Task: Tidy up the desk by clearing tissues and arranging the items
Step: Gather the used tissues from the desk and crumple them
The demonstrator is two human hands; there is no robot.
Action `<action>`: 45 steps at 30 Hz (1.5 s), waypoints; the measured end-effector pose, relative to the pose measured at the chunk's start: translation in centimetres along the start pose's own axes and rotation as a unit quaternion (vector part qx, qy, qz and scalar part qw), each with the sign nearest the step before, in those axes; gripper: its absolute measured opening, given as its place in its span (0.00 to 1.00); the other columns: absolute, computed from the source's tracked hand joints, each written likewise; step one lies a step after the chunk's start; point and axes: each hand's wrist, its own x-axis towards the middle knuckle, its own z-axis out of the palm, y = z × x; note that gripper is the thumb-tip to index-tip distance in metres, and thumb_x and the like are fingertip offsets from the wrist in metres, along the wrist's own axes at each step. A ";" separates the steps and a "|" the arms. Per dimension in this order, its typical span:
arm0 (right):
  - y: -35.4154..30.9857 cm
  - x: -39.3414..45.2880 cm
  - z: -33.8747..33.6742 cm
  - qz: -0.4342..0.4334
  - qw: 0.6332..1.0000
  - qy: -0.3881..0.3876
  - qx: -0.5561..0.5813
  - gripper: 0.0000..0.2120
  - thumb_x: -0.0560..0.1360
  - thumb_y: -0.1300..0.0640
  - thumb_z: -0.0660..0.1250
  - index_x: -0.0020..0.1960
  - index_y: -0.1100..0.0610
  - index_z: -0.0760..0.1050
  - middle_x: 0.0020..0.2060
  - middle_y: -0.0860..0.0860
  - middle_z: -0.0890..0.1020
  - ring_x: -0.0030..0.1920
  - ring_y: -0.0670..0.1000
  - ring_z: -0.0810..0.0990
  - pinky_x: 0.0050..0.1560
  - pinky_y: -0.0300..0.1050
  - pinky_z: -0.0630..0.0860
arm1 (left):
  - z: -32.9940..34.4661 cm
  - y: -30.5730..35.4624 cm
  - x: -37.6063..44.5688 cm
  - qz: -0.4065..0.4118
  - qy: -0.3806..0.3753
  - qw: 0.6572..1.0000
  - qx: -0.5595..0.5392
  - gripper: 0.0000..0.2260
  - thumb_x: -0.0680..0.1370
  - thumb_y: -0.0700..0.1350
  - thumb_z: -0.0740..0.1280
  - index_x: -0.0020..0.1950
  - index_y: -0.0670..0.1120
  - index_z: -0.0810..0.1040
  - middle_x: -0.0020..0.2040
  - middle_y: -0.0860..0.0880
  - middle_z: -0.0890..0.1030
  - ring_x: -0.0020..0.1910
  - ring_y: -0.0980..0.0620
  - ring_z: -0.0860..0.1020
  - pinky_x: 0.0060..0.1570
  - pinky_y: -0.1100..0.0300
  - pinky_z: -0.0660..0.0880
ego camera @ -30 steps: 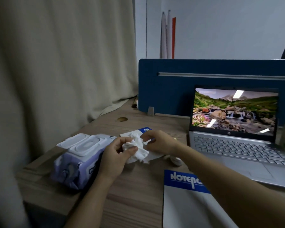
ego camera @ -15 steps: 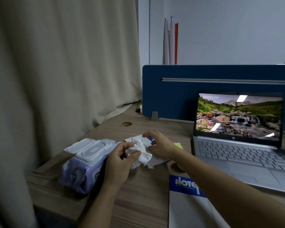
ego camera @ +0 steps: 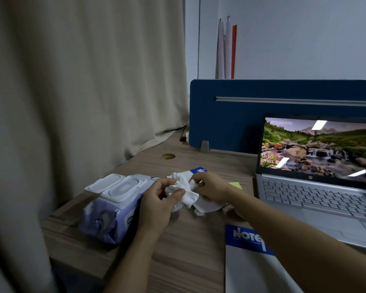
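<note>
A crumpled white tissue [ego camera: 185, 192] is held just above the wooden desk [ego camera: 190, 240] between both hands. My left hand [ego camera: 159, 203] grips its left part with thumb and curled fingers. My right hand [ego camera: 210, 186] pinches its upper right part. Beneath the tissue lies a white notepad with a blue header [ego camera: 199, 170], mostly hidden by my right hand. A purple wet-wipe pack [ego camera: 112, 210] with an open white lid lies just left of my left hand.
A second notebook with a blue "NOTE" header [ego camera: 249, 261] lies at the near edge under my right forearm. An open laptop [ego camera: 317, 187] stands at the right, a blue divider panel [ego camera: 230, 115] behind it. A yellow sticky note [ego camera: 235, 185] lies by my wrist. A curtain hangs at the left.
Both hands have kept working the tissue between them, bunching it tighter; they stay at about the same place on the desk. The camera view has shifted slightly.
</note>
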 end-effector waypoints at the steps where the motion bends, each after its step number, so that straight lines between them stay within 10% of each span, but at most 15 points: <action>1: 0.1 -0.2 -0.2 0.001 1.000 -0.002 -0.003 0.07 0.72 0.52 0.68 0.41 0.40 0.73 0.38 0.39 0.77 0.40 0.41 0.75 0.39 0.39 0.69 | 0.0 -0.1 0.0 -0.002 -0.001 1.000 0.003 0.10 0.71 0.38 0.76 0.50 0.48 0.81 0.45 0.50 0.86 0.45 0.56 0.83 0.40 0.66 0.76; 20: -1.8 -13.4 -5.0 -0.014 0.947 0.178 0.269 0.05 0.75 0.61 0.70 0.49 0.56 0.76 0.44 0.54 0.83 0.43 0.50 0.84 0.46 0.47 0.82 | 6.0 2.4 -3.2 -0.017 -0.041 0.999 -0.018 0.14 0.75 0.43 0.73 0.55 0.59 0.77 0.58 0.52 0.82 0.52 0.56 0.81 0.40 0.62 0.79; 26: -1.2 -18.4 -6.2 0.013 0.945 0.253 0.205 0.04 0.74 0.59 0.71 0.48 0.57 0.77 0.42 0.52 0.83 0.43 0.50 0.83 0.46 0.54 0.81 | 10.7 5.3 -6.3 -0.043 -0.130 0.982 -0.130 0.16 0.79 0.39 0.67 0.62 0.55 0.77 0.56 0.48 0.84 0.52 0.48 0.84 0.43 0.55 0.81; 31: 0.2 -24.2 -6.6 0.029 0.929 0.327 0.172 0.08 0.74 0.60 0.71 0.42 0.49 0.76 0.36 0.45 0.81 0.37 0.40 0.79 0.36 0.35 0.75 | 14.7 7.8 -10.4 -0.070 -0.223 0.954 -0.187 0.14 0.81 0.42 0.62 0.64 0.54 0.78 0.57 0.47 0.84 0.54 0.47 0.83 0.47 0.55 0.80; 41: 3.1 -40.3 -7.5 -0.001 0.909 0.384 0.162 0.11 0.75 0.66 0.65 0.53 0.57 0.81 0.48 0.49 0.84 0.50 0.51 0.82 0.51 0.52 0.79 | 23.0 10.4 -20.8 -0.008 -0.364 0.917 -0.163 0.16 0.78 0.39 0.68 0.64 0.53 0.75 0.57 0.51 0.83 0.55 0.54 0.82 0.48 0.63 0.78; 45: 5.6 -47.1 -7.2 0.066 0.888 0.407 0.201 0.07 0.75 0.63 0.70 0.51 0.56 0.80 0.47 0.49 0.83 0.46 0.51 0.82 0.47 0.52 0.80 | 26.4 9.7 -26.3 -0.061 -0.416 0.887 -0.189 0.17 0.74 0.41 0.68 0.62 0.51 0.77 0.58 0.45 0.83 0.58 0.46 0.81 0.57 0.49 0.78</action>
